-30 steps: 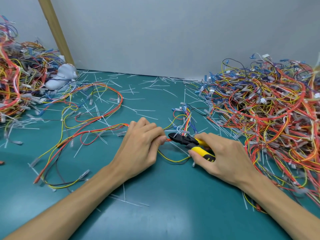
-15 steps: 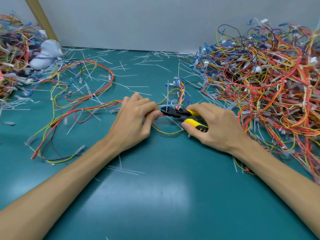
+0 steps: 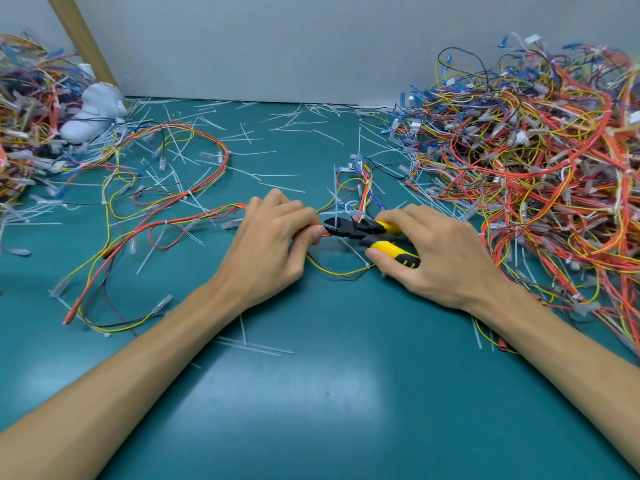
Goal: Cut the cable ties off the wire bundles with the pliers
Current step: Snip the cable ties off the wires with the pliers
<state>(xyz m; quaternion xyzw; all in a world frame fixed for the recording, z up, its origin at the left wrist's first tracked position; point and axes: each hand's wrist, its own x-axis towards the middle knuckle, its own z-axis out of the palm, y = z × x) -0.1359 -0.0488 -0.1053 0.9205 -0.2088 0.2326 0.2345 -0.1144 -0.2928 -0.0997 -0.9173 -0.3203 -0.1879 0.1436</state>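
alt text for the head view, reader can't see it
The right hand grips yellow-handled pliers, tips at a wire bundle that the left hand pinches, over a green table. Loose cut ties litter it; tangled wire piles sit at both sides.

Yellow-and-black pliers (image 3: 372,237), teal table (image 3: 346,393)

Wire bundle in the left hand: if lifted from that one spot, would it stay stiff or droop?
Probably droop: the wire bundle lies in loose curves across the table. Likely light, since its strands are thin. It may snag, as its loops cross scattered cut ties.
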